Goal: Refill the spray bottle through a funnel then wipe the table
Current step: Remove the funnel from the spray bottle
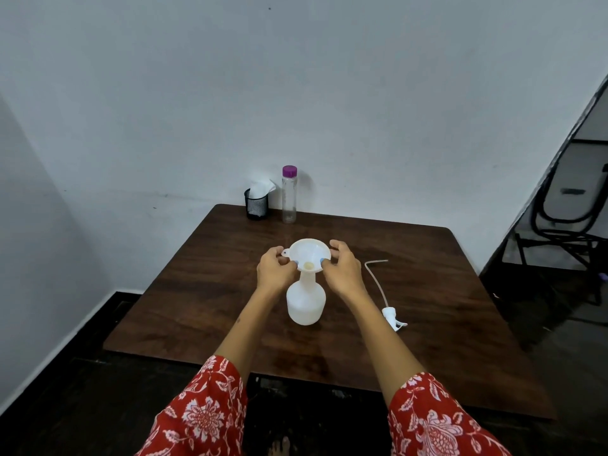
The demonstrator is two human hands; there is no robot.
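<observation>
The red floral sleeves lie nearest the camera. At the table's centre stands the white spray bottle, and the white funnel sits in its neck. The left hand pinches the funnel rim at 9 o'clock and the right hand pinches it at 3 o'clock. The spray head with its tube is already off and lies on the wooden table at 4 o'clock. At 12 o'clock stand the purple-capped clear bottle, still closed, and the mesh cup with tissue. I judge that pouring, recapping and wiping remain.
</observation>
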